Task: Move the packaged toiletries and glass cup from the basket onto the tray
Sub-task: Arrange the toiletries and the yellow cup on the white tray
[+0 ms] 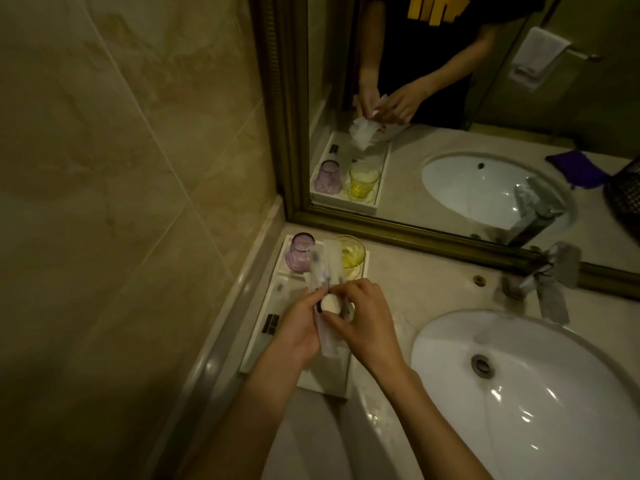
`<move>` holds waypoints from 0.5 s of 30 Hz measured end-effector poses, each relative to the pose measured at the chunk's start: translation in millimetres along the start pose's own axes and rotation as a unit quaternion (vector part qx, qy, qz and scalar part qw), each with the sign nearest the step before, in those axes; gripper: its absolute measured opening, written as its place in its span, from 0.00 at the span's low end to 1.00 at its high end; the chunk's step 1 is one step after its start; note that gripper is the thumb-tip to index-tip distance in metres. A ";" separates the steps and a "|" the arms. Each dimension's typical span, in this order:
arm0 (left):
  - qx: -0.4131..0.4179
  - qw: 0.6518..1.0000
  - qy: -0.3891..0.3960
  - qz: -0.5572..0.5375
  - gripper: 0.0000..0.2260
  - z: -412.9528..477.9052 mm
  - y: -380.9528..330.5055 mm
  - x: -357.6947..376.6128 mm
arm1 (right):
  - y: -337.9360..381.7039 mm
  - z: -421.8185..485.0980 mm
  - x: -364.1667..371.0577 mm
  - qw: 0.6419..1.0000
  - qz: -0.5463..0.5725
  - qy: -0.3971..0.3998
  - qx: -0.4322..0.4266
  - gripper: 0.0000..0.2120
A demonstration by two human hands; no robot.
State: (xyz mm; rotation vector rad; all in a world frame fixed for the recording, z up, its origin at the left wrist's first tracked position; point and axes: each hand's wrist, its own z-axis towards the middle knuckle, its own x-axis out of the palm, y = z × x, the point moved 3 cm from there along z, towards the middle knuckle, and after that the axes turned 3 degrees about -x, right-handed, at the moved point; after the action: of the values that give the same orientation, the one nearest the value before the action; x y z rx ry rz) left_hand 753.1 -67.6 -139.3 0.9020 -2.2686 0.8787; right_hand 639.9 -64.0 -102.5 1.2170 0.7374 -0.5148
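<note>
A white tray (258, 351) lies on the counter in the corner by the wall. At its far end stand a purple glass cup (298, 252) and a yellow glass cup (353, 258). Above the tray my left hand (298, 329) grips a bundle of long white toiletry packets (327, 268) that stick up toward the cups. My right hand (363, 320) pinches a small round white packaged item (87, 303) at the same bundle. A flat packet with a dark label (270, 323) lies in the tray under my left hand.
A white sink basin (540, 393) fills the right of the counter, with a chrome faucet (550, 271) behind it. A framed mirror (450, 98) stands along the back. A dark mesh basket (625, 199) and a purple cloth show only in the reflection.
</note>
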 end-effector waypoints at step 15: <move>0.029 1.000 0.002 0.000 0.19 -7.9 -37.5 -22.8 | -48.6 -52.7 40.1 0.990 -0.066 0.107 0.070 0.14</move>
State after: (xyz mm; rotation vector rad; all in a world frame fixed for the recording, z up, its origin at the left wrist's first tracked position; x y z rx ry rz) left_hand 797.1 -74.1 -135.9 0.9242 -2.2512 0.9495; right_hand 620.1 -25.9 -172.6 1.3742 0.9814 -0.5569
